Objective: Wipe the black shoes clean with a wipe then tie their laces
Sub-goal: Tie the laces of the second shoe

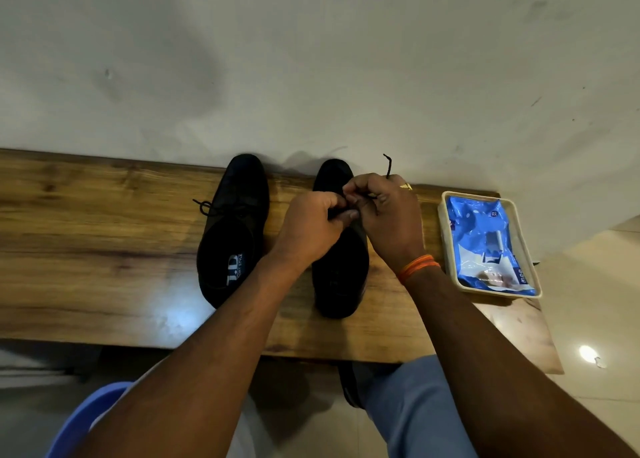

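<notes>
Two black shoes stood side by side on a wooden bench (104,249), toes pointing at the far wall (311,59). Both hands were gathered over the lacing of the right shoe (341,274), well forward of its opening. The left hand (311,229) was curled, thumb and fingers pinched on the lace (388,166) just above the shoe's tongue. The right hand (388,211), touching the left at the fingertips, was likewise closed on the same lace; one free end of it stuck up past the knuckles toward the wall, and a short strand hung below the fingers. How far the knot had got could not be told, since the fingers hid it. A ring (406,186) showed on the right hand and orange bands (417,267) circled that wrist.

The left shoe (233,232) sat just beside the other, apart from both hands, with a bow lying across its top and one loop trailing off to the left. A printed label showed on its insole.

At the bench's right end lay a pale shallow tray (533,277) holding a blue pack of wipes (485,242), well apart from the shoes. Near the camera, below the bench edge, the person's light blue trouser leg (415,416) and part of a blue plastic seat (79,419) were in view.
</notes>
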